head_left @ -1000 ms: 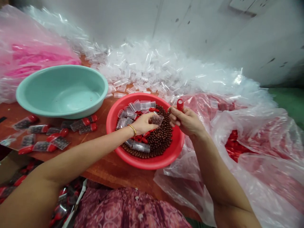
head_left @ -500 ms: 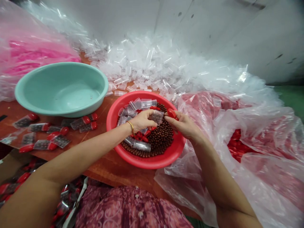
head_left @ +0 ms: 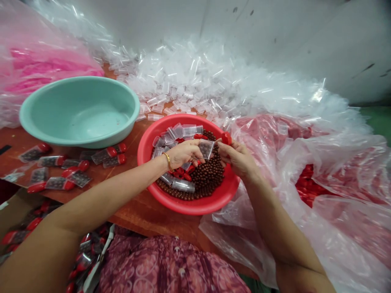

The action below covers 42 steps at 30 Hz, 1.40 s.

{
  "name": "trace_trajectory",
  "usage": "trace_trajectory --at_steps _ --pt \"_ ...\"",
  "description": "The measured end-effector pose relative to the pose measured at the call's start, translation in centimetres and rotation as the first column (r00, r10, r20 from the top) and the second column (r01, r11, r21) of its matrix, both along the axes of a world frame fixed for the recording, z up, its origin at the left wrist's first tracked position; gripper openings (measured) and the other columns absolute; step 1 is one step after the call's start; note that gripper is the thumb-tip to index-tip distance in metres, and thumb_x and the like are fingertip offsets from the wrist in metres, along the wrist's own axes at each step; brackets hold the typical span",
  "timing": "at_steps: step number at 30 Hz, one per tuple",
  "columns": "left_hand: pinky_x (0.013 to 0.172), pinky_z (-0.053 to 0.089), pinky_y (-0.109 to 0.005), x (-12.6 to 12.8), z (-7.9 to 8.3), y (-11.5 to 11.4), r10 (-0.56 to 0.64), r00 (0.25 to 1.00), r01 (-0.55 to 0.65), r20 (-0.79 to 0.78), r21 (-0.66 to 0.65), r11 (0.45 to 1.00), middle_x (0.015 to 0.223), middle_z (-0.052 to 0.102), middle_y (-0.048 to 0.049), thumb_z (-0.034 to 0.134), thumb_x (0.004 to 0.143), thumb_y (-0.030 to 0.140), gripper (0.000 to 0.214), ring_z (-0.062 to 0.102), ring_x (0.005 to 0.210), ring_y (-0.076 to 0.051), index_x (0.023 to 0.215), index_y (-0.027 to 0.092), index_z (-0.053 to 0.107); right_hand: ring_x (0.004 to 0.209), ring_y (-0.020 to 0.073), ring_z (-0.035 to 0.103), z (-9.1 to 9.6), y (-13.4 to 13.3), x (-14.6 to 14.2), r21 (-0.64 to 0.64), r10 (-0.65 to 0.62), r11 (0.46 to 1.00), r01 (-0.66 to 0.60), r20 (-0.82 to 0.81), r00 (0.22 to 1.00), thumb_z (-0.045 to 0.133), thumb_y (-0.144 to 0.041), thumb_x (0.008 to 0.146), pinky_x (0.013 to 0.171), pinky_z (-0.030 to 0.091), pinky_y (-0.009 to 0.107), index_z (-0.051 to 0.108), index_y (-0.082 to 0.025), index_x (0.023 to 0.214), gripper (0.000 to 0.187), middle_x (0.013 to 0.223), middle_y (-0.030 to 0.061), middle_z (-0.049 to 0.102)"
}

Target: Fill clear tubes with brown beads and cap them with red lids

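Above a red basin (head_left: 143,152), my left hand (head_left: 185,154) grips a clear plastic tube (head_left: 206,149) with dark balls inside. Just right of the tube's end, my right hand (head_left: 236,156) pinches a red cap (head_left: 226,138) between thumb and fingers. The cap and tube are apart. Under my hands the basin holds brown balls (head_left: 210,175), more clear tubes (head_left: 183,185) lying on their sides, and several loose red caps (head_left: 180,173).
A pale green basin (head_left: 79,140) stands at left, with several red-capped filled tubes (head_left: 76,177) before it. Clear tubes (head_left: 195,69) are heaped along the wall. Plastic bags (head_left: 262,134) with red pieces lie at right, a pink-filled bag (head_left: 51,65) at far left. More filled tubes (head_left: 85,260) sit below the table edge.
The red cap in my right hand has turned more upright and risen slightly. My left fingers have shifted on the tube, which has moved slightly right. The view has shifted a little.
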<state>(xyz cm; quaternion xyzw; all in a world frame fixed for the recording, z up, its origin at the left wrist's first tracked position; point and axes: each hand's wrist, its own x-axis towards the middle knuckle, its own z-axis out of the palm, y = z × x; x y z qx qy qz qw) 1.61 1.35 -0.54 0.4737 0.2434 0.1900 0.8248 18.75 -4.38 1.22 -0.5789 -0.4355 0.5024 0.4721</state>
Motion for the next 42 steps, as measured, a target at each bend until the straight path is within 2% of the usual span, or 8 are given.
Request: trace_trajectory --at_steps 4,9,11,18,26,30,35,42 --pt "0.050 0.040 -0.021 0.0 -0.1 0.1 -0.003 1.000 0.003 0.008 -0.087 0.996 0.085 0.067 -0.0074 0.050 0.073 0.021 0.041 0.060 0.062 -0.012 0.112 0.014 0.060 0.037 0.0032 0.023 0.4 -0.1 -0.3 -0.035 0.039 0.999 -0.041 -0.060 0.997 0.072 -0.053 0.062 0.034 0.022 0.019 0.053 -0.021 0.075 0.040 0.049 -0.0108 0.034" --pt "0.049 0.034 -0.017 0.0 0.5 -0.6 0.080 0.995 -0.067 -0.057 0.204 0.977 0.084 0.068 -0.0039 0.058 0.076 0.017 0.032 0.048 0.054 -0.004 0.107 0.013 0.062 0.037 0.0033 0.022 0.1 -0.1 -0.4 -0.036 0.053 0.998 -0.056 -0.076 0.996 0.070 -0.055 0.065 0.034 0.023 0.020 0.054 -0.022 0.078 0.039 0.051 -0.0105 0.034" --pt "0.050 0.036 -0.018 0.0 0.7 -0.8 0.092 0.991 -0.067 -0.101 0.228 0.971 0.083 0.068 -0.0046 0.055 0.079 0.019 0.027 0.050 0.055 -0.005 0.103 0.012 0.063 0.036 0.0035 0.022 -0.1 -0.2 -0.2 -0.027 0.057 0.998 -0.058 -0.061 0.997 0.067 -0.055 0.067 0.034 0.023 0.020 0.055 -0.021 0.080 0.038 0.051 -0.0105 0.033" --pt "0.051 0.042 -0.021 0.1 0.6 -0.4 0.047 0.993 -0.048 -0.105 -0.011 0.999 0.086 0.069 -0.0079 0.044 0.074 0.016 0.044 0.059 0.062 -0.012 0.116 0.014 0.058 0.036 0.0039 0.022 -0.1 -0.2 0.1 -0.087 0.014 0.996 -0.023 -0.108 0.994 0.061 -0.060 0.068 0.034 0.025 0.020 0.055 -0.021 0.082 0.042 0.052 -0.0098 0.035" --pt "0.051 0.041 -0.021 -0.2 0.2 -0.2 -0.067 0.997 0.066 -0.046 -0.021 0.998 0.090 0.069 -0.0088 0.047 0.067 0.018 0.047 0.060 0.065 -0.012 0.112 0.012 0.059 0.039 0.0065 0.030 -0.2 -0.7 -0.2 0.021 0.041 0.999 -0.041 0.032 0.999 0.060 -0.053 0.075 0.035 0.026 0.021 0.058 -0.022 0.088 0.034 0.055 -0.0072 0.039" --pt "0.058 0.043 -0.020 0.1 0.1 -0.5 -0.028 0.993 0.045 -0.111 0.151 0.988 0.082 0.066 -0.0024 0.055 0.061 0.007 0.040 0.057 0.066 -0.010 0.101 0.012 0.060 0.042 0.0076 0.036 -0.3 -0.8 -0.3 0.098 0.062 0.992 -0.079 0.169 0.984 0.058 -0.054 0.077 0.039 0.029 0.022 0.064 -0.021 0.100 0.041 0.055 -0.0059 0.043" --pt "0.078 0.045 -0.025 0.6 -0.2 -1.3 0.051 0.988 -0.002 -0.147 0.317 0.948 0.078 0.060 0.0020 0.062 0.063 0.005 0.025 0.054 0.073 -0.009 0.087 0.011 0.057 0.066 0.0154 0.057 -0.6 -1.0 -0.3 0.184 0.083 0.968 -0.172 0.413 0.907 0.052 -0.046 0.084 0.060 0.047 0.027 0.068 -0.016 0.106 0.041 0.060 -0.0009 0.055" --pt "0.076 0.044 -0.025 0.7 -0.6 -1.6 0.135 0.977 -0.037 -0.167 0.487 0.872 0.077 0.056 0.0022 0.060 0.071 0.013 0.021 0.051 0.073 -0.010 0.091 0.012 0.054 0.102 0.0232 0.064 -1.3 -1.9 -0.5 0.279 0.011 0.942 -0.186 0.530 0.848 0.045 -0.040 0.089 0.094 0.050 0.040 0.066 -0.019 0.116 0.040 0.098 0.0045 0.072"
